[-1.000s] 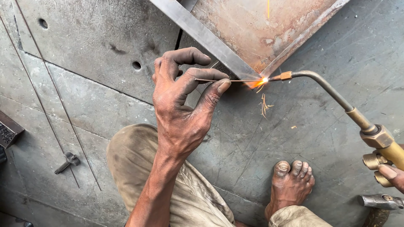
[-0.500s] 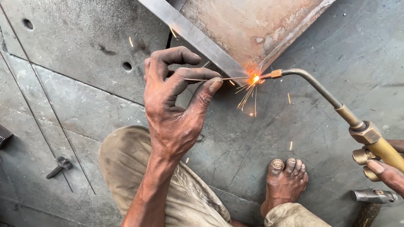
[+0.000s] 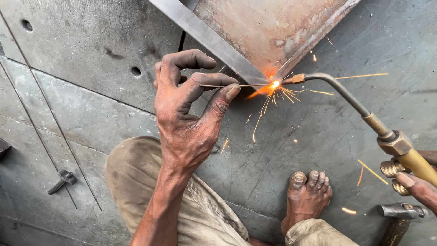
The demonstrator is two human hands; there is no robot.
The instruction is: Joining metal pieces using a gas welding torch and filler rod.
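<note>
My left hand (image 3: 189,116) pinches a thin filler rod (image 3: 248,85) between thumb and fingers, with the rod's tip at the glowing spot (image 3: 274,84). A brass gas torch (image 3: 364,116) reaches in from the lower right, its curved nozzle aimed at that same spot on the corner of a rusty metal frame (image 3: 255,36). Sparks fly out around the flame. My right hand (image 3: 416,187) shows only partly at the right edge, gripping the torch's brass body by the valves.
I squat on grey steel floor plates (image 3: 82,105) with holes. My bare foot (image 3: 307,196) rests below the weld point. A hammer head (image 3: 403,210) lies at lower right. A small metal key-like piece (image 3: 61,180) and thin rods (image 3: 41,132) lie at left.
The spray of sparks has grown and spread wider. My left hand with the rod and the torch stay at the frame corner; the view has shifted slightly.
</note>
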